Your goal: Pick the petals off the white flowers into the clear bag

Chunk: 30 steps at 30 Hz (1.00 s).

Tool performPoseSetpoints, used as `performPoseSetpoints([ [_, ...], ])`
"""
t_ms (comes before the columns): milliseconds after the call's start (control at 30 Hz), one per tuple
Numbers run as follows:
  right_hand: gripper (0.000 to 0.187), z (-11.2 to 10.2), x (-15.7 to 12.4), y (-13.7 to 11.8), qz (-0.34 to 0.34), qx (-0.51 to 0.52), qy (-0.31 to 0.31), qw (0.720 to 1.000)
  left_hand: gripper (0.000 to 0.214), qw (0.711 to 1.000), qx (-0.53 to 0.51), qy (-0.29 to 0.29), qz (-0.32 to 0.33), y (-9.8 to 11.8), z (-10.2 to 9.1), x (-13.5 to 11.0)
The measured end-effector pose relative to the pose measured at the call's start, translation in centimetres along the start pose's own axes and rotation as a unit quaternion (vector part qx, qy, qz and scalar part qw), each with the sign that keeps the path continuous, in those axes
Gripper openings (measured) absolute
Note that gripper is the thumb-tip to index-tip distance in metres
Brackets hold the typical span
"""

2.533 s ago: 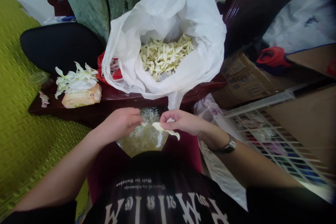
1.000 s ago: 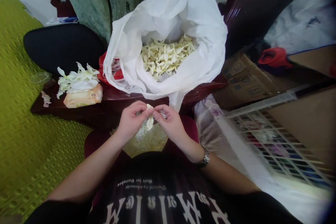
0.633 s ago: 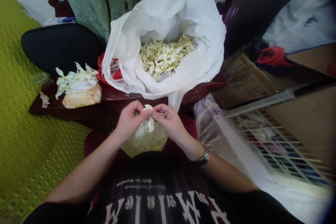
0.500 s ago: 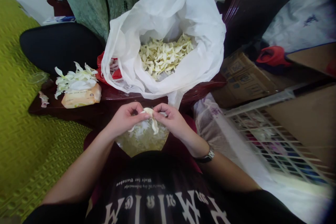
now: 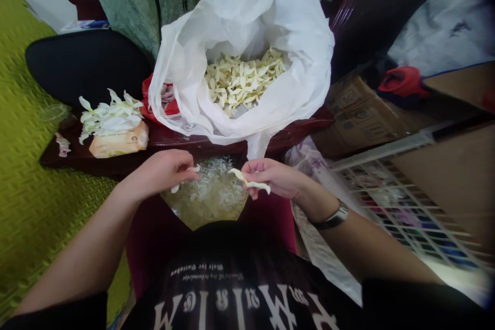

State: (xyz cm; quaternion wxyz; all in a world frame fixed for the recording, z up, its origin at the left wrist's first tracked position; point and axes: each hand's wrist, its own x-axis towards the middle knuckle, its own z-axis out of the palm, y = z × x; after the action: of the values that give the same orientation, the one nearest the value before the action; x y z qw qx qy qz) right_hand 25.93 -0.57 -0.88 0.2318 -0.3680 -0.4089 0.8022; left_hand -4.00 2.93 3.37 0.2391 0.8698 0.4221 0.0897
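Note:
My left hand (image 5: 172, 167) is closed on a pale petal piece (image 5: 194, 168), and another pale bit shows below its fingers. My right hand (image 5: 273, 175) pinches a long, curled cream flower petal (image 5: 256, 184) between thumb and fingers. The hands are apart, on either side of a container (image 5: 209, 211) between my knees. Inside it lie many thin whitish pieces (image 5: 216, 180), and its lower part looks yellowish. Just beyond the hands stands a large white plastic bag (image 5: 305, 62), its mouth wide, with a heap of cream flowers (image 5: 243, 80) in it.
The bag stands on a dark red wooden bench (image 5: 166, 139). To its left are a tissue pack (image 5: 119, 142) with whole white flowers (image 5: 112, 111) on it, a red plastic bag (image 5: 147, 95) and a black cushion (image 5: 88, 64). Right are a cardboard box (image 5: 363, 113) and a white wire rack (image 5: 410, 211).
My hands were together on one flower above the container. They have moved apart, left hand to the left with a small piece, right hand to the right with a petal.

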Motion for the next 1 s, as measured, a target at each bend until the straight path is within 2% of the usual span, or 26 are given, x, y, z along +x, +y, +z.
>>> performPoseSetpoints([
  [67,0.035,0.5,0.2,0.2,-0.053,0.001,0.049,0.997,0.044,0.998,-0.038,0.03,-0.036,0.1,0.5,0.1],
  [133,0.033,1.5,0.9,0.5,-0.126,-0.021,0.112,0.985,0.052,0.989,-0.12,0.072,-0.037,0.8,1.6,0.5],
  [267,0.032,3.7,2.6,1.4,-0.238,-0.099,0.213,0.942,0.036,0.936,-0.322,0.144,-0.024,3.0,5.0,1.6],
  [400,0.033,4.6,3.7,2.4,-0.277,-0.092,0.241,0.925,0.019,0.878,-0.415,0.237,-0.025,4.2,7.2,2.1],
  [500,0.036,4.8,4.2,3.0,-0.29,-0.048,0.236,0.926,0.02,0.865,-0.422,0.269,-0.033,4.3,7.6,2.1],
  [633,0.034,4.9,4.5,3.4,-0.282,-0.015,0.217,0.935,0.03,0.85,-0.45,0.261,-0.079,4.1,7.6,2.0],
  [767,0.027,5.2,4.5,3.5,-0.274,0.022,0.234,0.933,0.038,0.838,-0.486,0.22,-0.117,4.1,7.5,2.0],
  [900,0.027,4.6,4.2,2.8,-0.246,0.056,0.219,0.942,0.042,0.841,-0.508,0.157,-0.102,3.9,6.7,1.8],
  [1000,0.03,3.1,3.5,1.6,-0.209,0.105,0.193,0.953,0.044,0.855,-0.499,0.115,-0.086,3.0,5.4,1.3],
])
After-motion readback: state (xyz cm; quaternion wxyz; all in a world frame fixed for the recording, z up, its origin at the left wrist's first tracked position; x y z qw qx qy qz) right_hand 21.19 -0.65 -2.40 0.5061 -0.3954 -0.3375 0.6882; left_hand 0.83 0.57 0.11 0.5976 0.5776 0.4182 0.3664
